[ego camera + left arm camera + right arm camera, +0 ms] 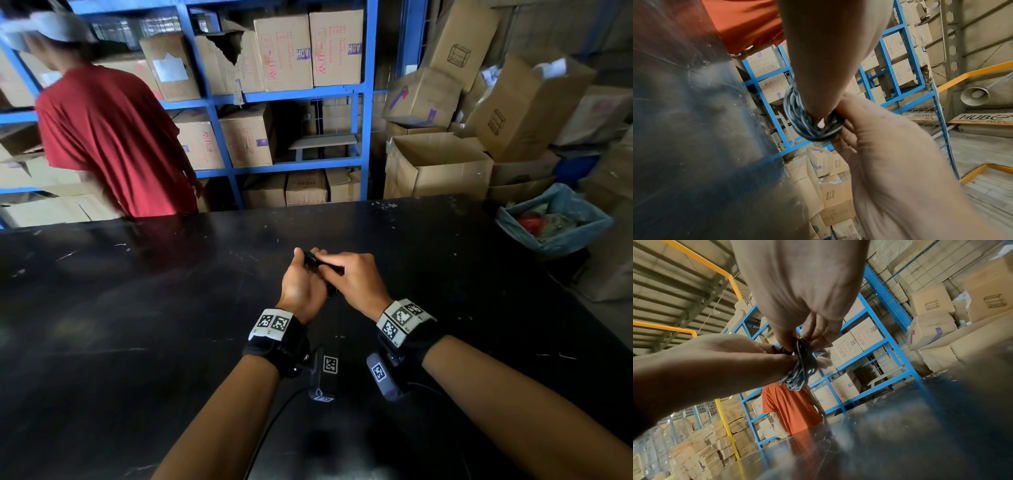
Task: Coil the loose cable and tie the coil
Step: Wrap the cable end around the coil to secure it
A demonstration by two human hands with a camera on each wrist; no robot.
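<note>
The black cable is wound into a small tight coil [312, 261] that I hold between both hands above the black table [137, 325]. My left hand [305, 265] grips the coil from the left, fingers curled round it. My right hand [327, 266] pinches the strands from the right. In the left wrist view the coil [807, 125] loops below the right hand [828, 65], with my left thumb [851, 107] against it. In the right wrist view the right fingertips [809, 335] pinch the top of the coil [803, 368] and the left hand [719, 360] holds its side.
A person in a red shirt [113, 137] stands behind the table's far left edge. Blue shelving [366, 102] full of cartons lines the back. Open cartons [438, 164] and a blue-lined bin [551, 219] stand at the right. A thin black lead [270, 428] runs from the left wrist band toward me.
</note>
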